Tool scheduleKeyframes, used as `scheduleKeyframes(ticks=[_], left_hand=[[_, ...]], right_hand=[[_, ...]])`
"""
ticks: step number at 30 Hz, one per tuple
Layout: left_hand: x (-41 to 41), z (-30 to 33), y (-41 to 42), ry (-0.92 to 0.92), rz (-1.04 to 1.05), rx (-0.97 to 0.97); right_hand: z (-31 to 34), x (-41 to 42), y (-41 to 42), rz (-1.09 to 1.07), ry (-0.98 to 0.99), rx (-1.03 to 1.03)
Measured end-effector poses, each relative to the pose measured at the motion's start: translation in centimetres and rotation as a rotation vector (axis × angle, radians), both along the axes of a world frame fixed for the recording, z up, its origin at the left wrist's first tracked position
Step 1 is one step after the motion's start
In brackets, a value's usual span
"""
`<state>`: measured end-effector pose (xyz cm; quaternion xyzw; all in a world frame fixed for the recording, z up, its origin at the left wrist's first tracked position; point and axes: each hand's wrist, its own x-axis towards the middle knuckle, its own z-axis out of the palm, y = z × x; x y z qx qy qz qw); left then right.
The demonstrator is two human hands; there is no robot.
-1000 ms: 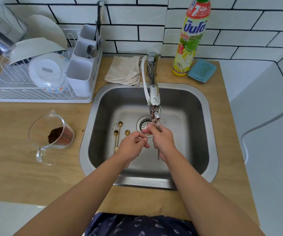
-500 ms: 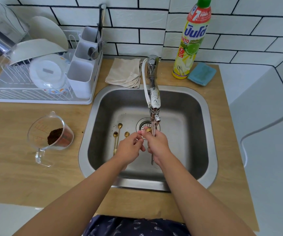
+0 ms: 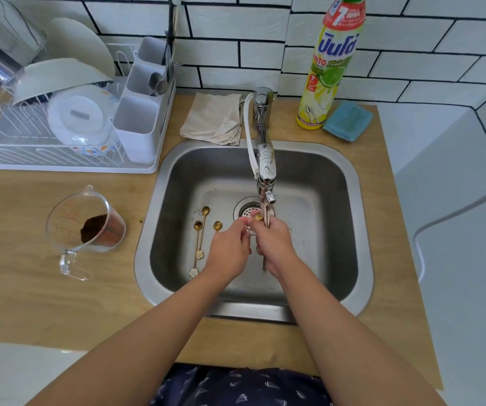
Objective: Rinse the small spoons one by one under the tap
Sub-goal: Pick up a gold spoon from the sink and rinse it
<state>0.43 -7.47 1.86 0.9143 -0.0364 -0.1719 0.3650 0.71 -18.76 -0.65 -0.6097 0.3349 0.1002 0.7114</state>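
Both hands meet under the tap [image 3: 266, 183], over the sink [image 3: 353, 206], just in front of the drain [image 3: 246, 210]. Right hand [image 3: 275, 244]: fingers curled round a gold spoon [image 3: 258, 217], its bowl showing just above the fingertips, right at the water stream. Left hand [image 3: 230, 250]: fingers curled, thumb and fingertips meeting at the spoon's bowl end beside the right hand; appears to pinch it, though the exact contact is too small to make out. The two hands touch at the fingers.

Three more spoons lie on the sink floor, left of the hands: a long one [image 3: 203, 227] with bowl toward the drain, a second [image 3: 196, 250] beside it with a flower-shaped handle end near the front wall, a third [image 3: 217, 226] partly hidden under the left hand.

Counter [image 3: 31, 303], left of sink: clear jug [image 3: 85, 230] with dark grounds inside. Behind it, a dish rack [image 3: 60, 159] with bowls, a lid and a cutlery caddy. Behind the sink: folded cloth [image 3: 212, 118], dish soap bottle [image 3: 328, 74], blue sponge [image 3: 348, 121].
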Motion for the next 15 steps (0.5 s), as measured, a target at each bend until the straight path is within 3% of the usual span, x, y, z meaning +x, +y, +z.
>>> scheduleKeyframes(ticks=[6, 9, 11, 13, 15], left_hand=[[-1.0, 0.3, -0.4, -0.163, -0.04, 0.089], [-0.8, 0.5, -0.4, -0.109, -0.06, 0.075], [-0.5, 0.8, -0.5, 0.061, 0.001, -0.049], [-0.1, 1.2, -0.5, 0.413, 0.185, -0.439], [0.6, 2.1, -0.2, 0.768, 0.335, -0.832]], right_hand=[[0.5, 1.3, 1.2, -0.174, 0.077, -0.072], [0.6, 1.8, 0.5, -0.193, 0.11, 0.091], [0.4, 1.7, -0.3, -0.15, 0.056, 0.317], [0.2, 1.0, -1.2, -0.09, -0.002, 0.455], [0.0, 0.2, -1.6, -0.049, -0.038, 0.434]])
